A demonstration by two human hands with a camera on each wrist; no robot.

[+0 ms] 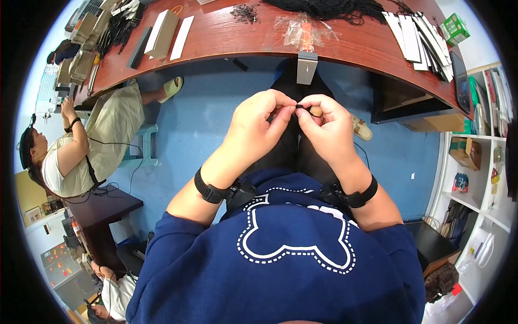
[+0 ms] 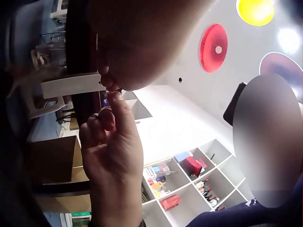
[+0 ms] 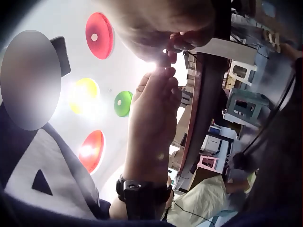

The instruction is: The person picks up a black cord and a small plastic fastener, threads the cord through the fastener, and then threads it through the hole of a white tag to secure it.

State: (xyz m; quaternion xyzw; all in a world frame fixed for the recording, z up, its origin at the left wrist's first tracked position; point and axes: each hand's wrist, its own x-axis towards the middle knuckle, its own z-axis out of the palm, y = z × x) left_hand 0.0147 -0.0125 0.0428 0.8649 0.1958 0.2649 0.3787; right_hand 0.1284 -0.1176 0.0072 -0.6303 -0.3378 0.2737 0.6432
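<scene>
In the head view the left hand and right hand meet fingertip to fingertip over the person's lap. Between them, thumb and forefinger of each pinch a small black cord. A loop of it runs across the right fingers, beside a small tan piece held in that hand. Seen from the left wrist, the right hand has its fingers curled, with a dark strand over them; the left hand looms close above. The right wrist view shows the left hand reaching up to the right hand; the cord is barely visible there.
Beyond the hands stands a red-brown table, with a grey-white box jutting over its edge. White strips, black cords and plastic wrapping lie on it. Another person sits at the left; white shelves stand at the right.
</scene>
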